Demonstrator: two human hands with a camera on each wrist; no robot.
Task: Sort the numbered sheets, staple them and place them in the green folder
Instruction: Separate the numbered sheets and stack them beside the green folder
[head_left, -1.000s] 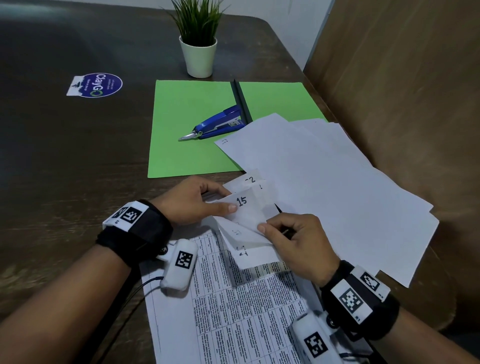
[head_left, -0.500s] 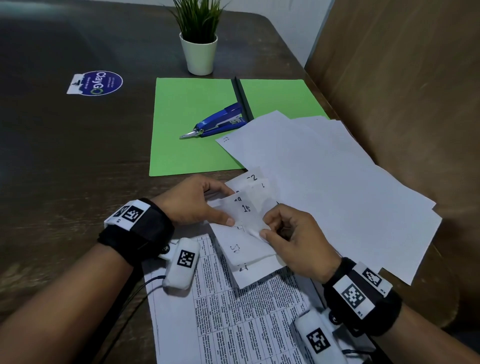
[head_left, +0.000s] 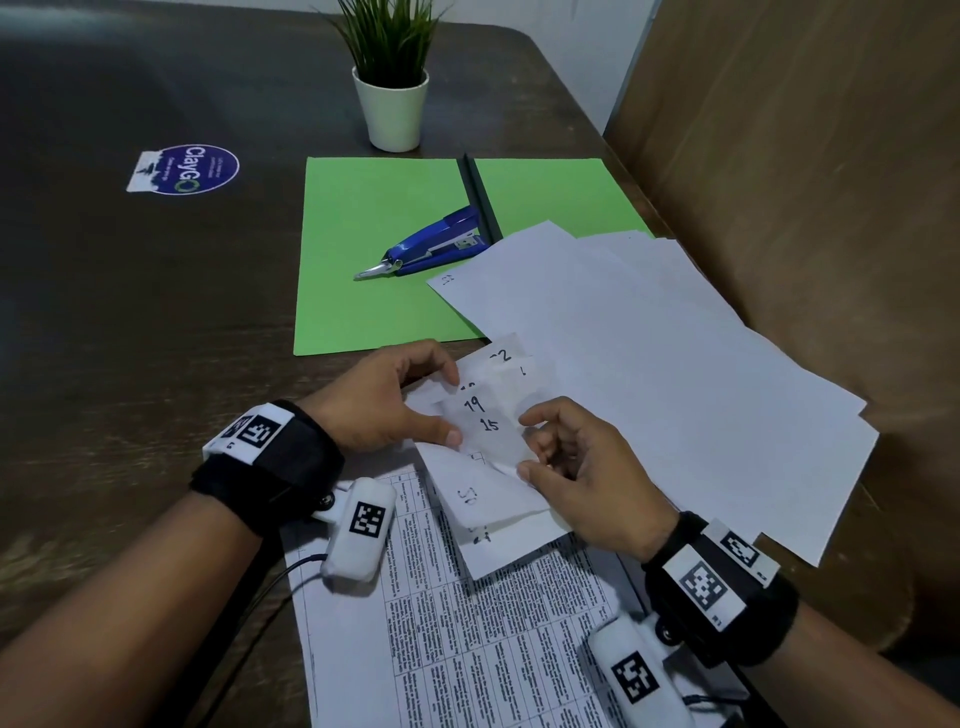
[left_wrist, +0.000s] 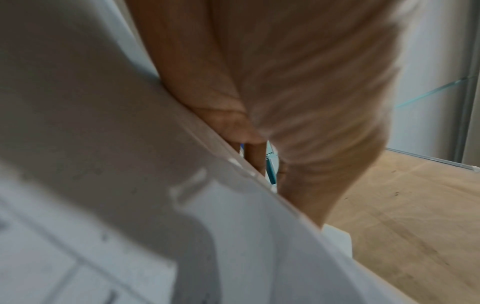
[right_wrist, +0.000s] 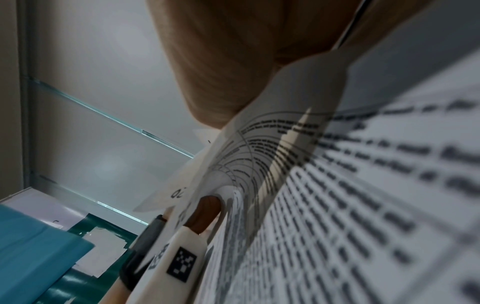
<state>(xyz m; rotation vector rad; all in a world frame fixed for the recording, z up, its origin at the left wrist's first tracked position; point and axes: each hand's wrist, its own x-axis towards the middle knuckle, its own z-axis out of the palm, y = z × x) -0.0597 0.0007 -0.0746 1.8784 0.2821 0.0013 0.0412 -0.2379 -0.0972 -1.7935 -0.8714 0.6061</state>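
A fanned stack of numbered sheets (head_left: 488, 415) is folded back at its corners, showing 19, 15, 22 and 30. My left hand (head_left: 384, 400) pinches the folded corners from the left, thumb on top. My right hand (head_left: 582, 467) pinches a lower corner near the sheet marked 30 (head_left: 470, 496). More white sheets (head_left: 649, 374) spread out to the right. The open green folder (head_left: 374, 249) lies beyond, with a blue stapler (head_left: 431, 247) on it. In the right wrist view, printed paper (right_wrist: 337, 205) curls past my palm.
A printed table page (head_left: 467, 649) lies beneath my wrists at the near edge. A white pot with a green plant (head_left: 395, 104) stands behind the folder. A round blue sticker (head_left: 195, 169) is on the dark wooden table (head_left: 130, 312). A brown panel (head_left: 805, 182) rises on the right.
The corner marked 15 has been folded further back, uncovering 19 above it and 30 below. My right hand moved slightly right and lower along the stack; my left hand kept its place.
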